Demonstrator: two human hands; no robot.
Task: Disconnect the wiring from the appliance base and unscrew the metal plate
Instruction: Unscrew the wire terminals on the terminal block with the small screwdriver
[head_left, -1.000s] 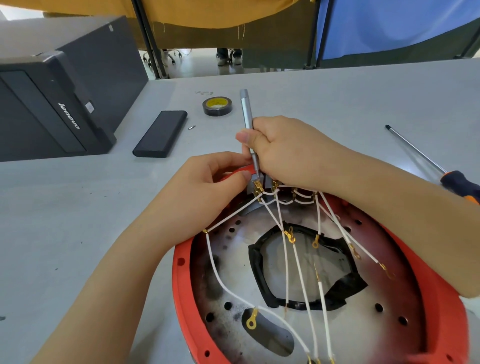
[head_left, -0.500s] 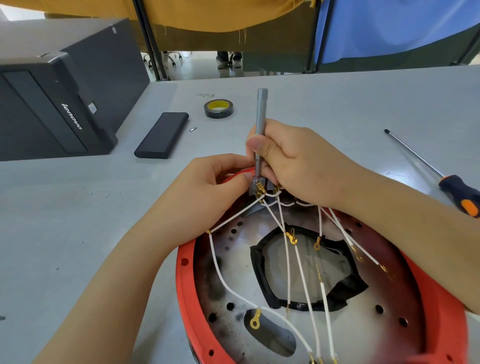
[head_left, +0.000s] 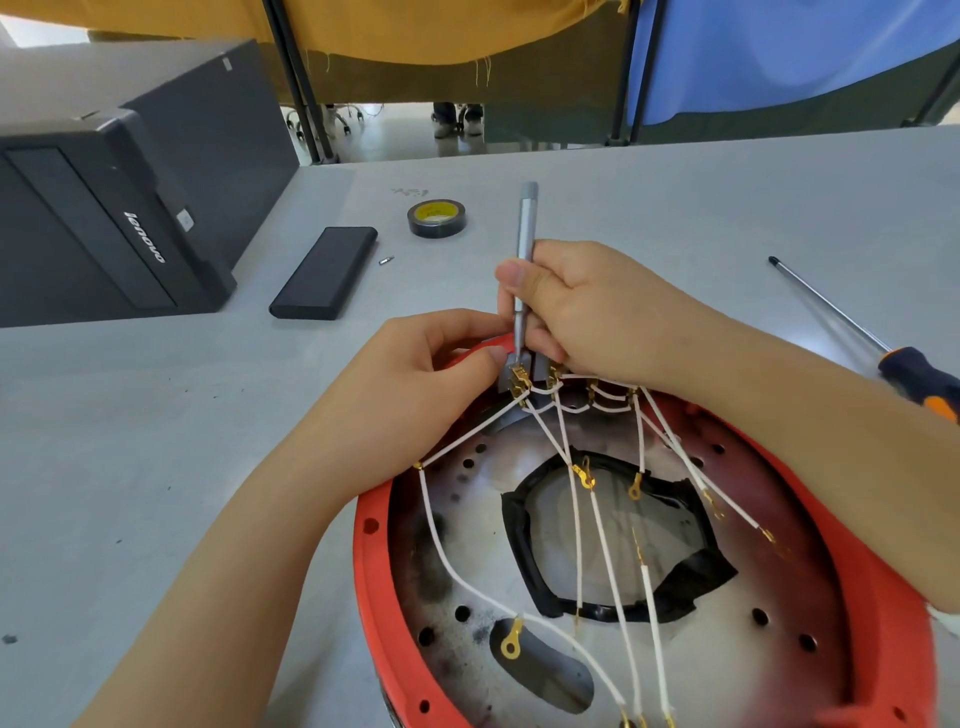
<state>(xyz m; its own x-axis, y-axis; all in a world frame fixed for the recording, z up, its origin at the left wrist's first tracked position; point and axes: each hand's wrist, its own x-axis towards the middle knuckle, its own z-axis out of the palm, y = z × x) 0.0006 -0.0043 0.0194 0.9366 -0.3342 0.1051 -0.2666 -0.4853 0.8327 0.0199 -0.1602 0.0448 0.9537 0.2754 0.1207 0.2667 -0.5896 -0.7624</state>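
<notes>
The terminal block sits at the far rim of the red appliance base, which lies near the front edge of the tabletop. It looks small and rigid, and its brass connectors are probably thin enough to bend if levered hard. The white wires fanning from it across the metal plate look limp and light (several end in loose ring lugs already), so they are best taken at the brass terminal, not tugged by the insulation. The base itself seems stiff and broad enough to stay put under light pressure.

The left hand pinches the block between thumb and forefinger at its left side, steadying it. The right hand is curled round a slim grey screwdriver, held nearly upright with its tip down at the block; whether the tip is seated in a screw cannot be told.

Farther out, a larger screwdriver with an orange-and-black handle lies to the right, a roll of tape and a flat black case lie far left of centre, and a black computer case stands at far left.
</notes>
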